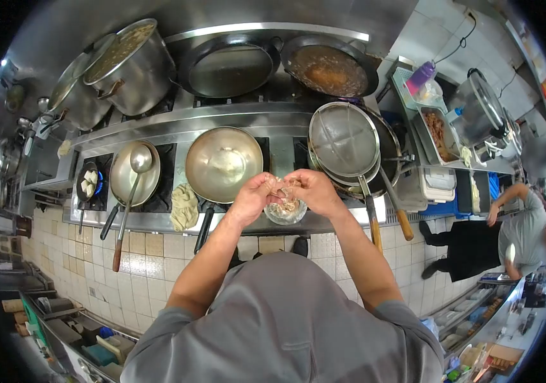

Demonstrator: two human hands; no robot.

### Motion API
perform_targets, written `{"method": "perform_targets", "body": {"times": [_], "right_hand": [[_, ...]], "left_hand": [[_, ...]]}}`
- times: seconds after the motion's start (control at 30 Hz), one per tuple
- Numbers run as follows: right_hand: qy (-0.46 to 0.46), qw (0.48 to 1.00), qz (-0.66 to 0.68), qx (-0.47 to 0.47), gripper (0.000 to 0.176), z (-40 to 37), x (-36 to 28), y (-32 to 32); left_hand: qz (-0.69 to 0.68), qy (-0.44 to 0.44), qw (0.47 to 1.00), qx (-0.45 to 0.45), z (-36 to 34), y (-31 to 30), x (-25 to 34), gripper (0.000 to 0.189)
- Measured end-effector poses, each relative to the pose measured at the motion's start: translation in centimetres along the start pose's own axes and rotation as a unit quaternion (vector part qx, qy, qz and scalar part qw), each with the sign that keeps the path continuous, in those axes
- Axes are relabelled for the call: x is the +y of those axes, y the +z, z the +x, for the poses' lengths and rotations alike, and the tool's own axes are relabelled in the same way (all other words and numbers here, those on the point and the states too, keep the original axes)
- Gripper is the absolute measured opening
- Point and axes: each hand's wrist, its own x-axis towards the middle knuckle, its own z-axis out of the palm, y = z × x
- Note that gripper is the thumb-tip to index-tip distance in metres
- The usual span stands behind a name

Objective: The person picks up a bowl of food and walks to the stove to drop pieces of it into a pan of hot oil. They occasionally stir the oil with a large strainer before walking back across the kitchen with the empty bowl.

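Both hands are close together over a small clear bowl (277,217) at the front edge of the stove. The bowl contains pale pinkish food, which looks like raw meat. My left hand (252,199) is closed, its fingertips pinching some of this pale food (280,189). From the other side, my right hand (316,191) also pinches it, thumb and fingers pressed together. The exact kind of food is too small to make out. Just left of my left hand, a wide pan (206,159) with a black handle sits on a burner, with a shiny film at its bottom.
A ladle (140,158) rests in a second pan (120,182); a small pan of white blocks (88,185) sits over a blue flame. A cloth (185,209) lies between pans. Strainers (345,137) stand right. Behind are stockpots (139,83) and woks (330,69). Another person (477,246) stands right.
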Motion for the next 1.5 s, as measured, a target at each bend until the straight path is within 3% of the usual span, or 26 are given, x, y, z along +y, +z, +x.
{"method": "perform_targets", "body": {"times": [0.03, 0.07, 0.13, 0.23, 0.37, 0.47, 0.53, 0.67, 0.73, 0.77, 0.83, 0.9, 0.93, 0.97, 1.0, 1.03, 1.07, 1.1, 1.17, 1.23, 1.27, 1.33, 1.47, 1.5], "right_hand": [[-0.023, 0.995, -0.092, 0.018, 0.021, 0.0, -0.3, 0.2], [-0.023, 0.995, -0.092, 0.018, 0.021, -0.1, -0.8, 0.3], [-0.129, 0.953, -0.271, 0.042, 0.026, -0.3, -2.0, 0.4], [-0.162, 0.931, -0.327, 0.016, 0.026, -0.2, -2.6, 0.5], [-0.167, 0.922, -0.348, -0.023, 0.025, -0.5, -3.3, 0.5], [-0.203, 0.907, -0.369, 0.005, 0.02, -0.4, -2.4, 0.4], [-0.177, 0.855, -0.486, -0.036, 0.014, -0.4, -2.4, 0.3], [-0.197, 0.854, -0.482, -0.006, 0.009, 0.0, -1.2, 0.4], [-0.215, 0.906, -0.365, 0.01, 0.011, 0.6, -0.4, 0.6], [-0.212, 0.907, -0.364, 0.007, 0.011, 0.9, -0.4, 0.7], [-0.134, 0.975, -0.176, 0.018, 0.012, 1.5, -0.3, 1.0], [-0.158, 0.977, -0.135, 0.039, 0.015, 3.0, 1.4, 0.7], [-0.076, 0.993, 0.071, 0.047, 0.015, 3.9, 0.9, 0.4], [0.009, 0.96, 0.274, 0.054, 0.015, 4.3, 0.5, 0.2], [-0.023, 0.966, 0.202, 0.158, 0.017, 4.6, 0.1, 0.3], [-0.053, 0.987, 0.044, 0.145, 0.018, 5.7, 1.2, -1.8], [-0.172, 0.959, -0.145, 0.17, 0.017, 6.4, 0.4, -3.5], [-0.283, 0.883, -0.325, 0.187, 0.019, 7.0, -0.7, -5.1], [-0.208, 0.873, -0.374, 0.233, 0.021, 8.8, -2.6, -9.2], [-0.17, 0.902, -0.256, 0.304, 0.019, 11.4, -4.8, -11.9], [-0.176, 0.901, -0.257, 0.303, 0.019, 12.6, -5.5, -13.3], [-0.122, 0.796, -0.472, 0.359, 0.018, 14.9, -6.9, -16.1], [-0.181, 0.755, -0.538, 0.327, 0.018, 22.9, -3.5, -21.2], [-0.153, 0.714, -0.633, 0.256, 0.018, 24.1, -3.2, -21.5]], "left_hand": [[0.043, -0.021, 0.999, 0.007, 0.0, 0.0, 0.1, 0.02], [0.044, -0.021, 0.999, 0.007, 0.1, -0.1, 0.0, 0.02], [0.177, -0.043, 0.983, -0.002, 0.4, -0.2, 0.1, 0.021], [0.269, -0.023, 0.961, -0.062, 0.3, 0.4, 0.5, 0.023], [0.268, -0.014, 0.96, -0.08, 1.0, -0.8, 0.0, 0.025], [0.289, -0.082, 0.948, -0.105, 1.1, -0.5, 1.1, 0.025], [0.495, 0.027, 0.862, -0.101, 1.0, 0.3, 1.5, 0.024], [0.46, 0.099, 0.879, -0.072, 0.9, 0.4, 0.7, 0.023], [0.417, 0.082, 0.902, -0.083, 0.7, 0.7, 1.4, 0.023], [0.415, 0.079, 0.903, -0.081, 0.6, 1.0, 1.7, 0.023], [0.326, 0.094, 0.938, -0.068, 0.7, 1.6, 2.2, 0.021], [0.303, 0.081, 0.947, -0.067, 1.4, 0.6, 1.9, 0.022], [0.231, 0.085, 0.967, -0.07, 1.4, 0.5, 2.3, 0.024], [0.159, 0.089, 0.981, -0.073, 1.4, 0.6, 2.5, 0.026], [0.185, 0.137, 0.972, -0.055, 1.1, 0.9, 2.7, 0.027], [0.187, 0.14, 0.971, -0.056, 0.8, 1.2, 3.4, 0.027], [0.211, 0.113, 0.97, -0.031, 0.4, 1.4, 4.1, 0.022], [0.235, 0.086, 0.968, -0.005, -0.1, 1.5, 4.4, 0.021], [0.219, 0.07, 0.973, 0.002, -0.5, 1.1, 3.9, 0.02], [0.2, 0.056, 0.978, 0.009, -1.0, 0.5, 3.0, 0.021], [0.176, 0.04, 0.983, 0.022, -1.2, -0.1, 2.5, 0.02], [0.163, 0.025, 0.985, 0.045, -1.8, -1.1, 1.6, 0.018], [0.13, 0.013, 0.99, 0.047, -3.3, -2.0, 1.1, 0.02], [0.129, 0.016, 0.99, 0.05, -3.7, -2.2, 1.0, 0.02]]}}
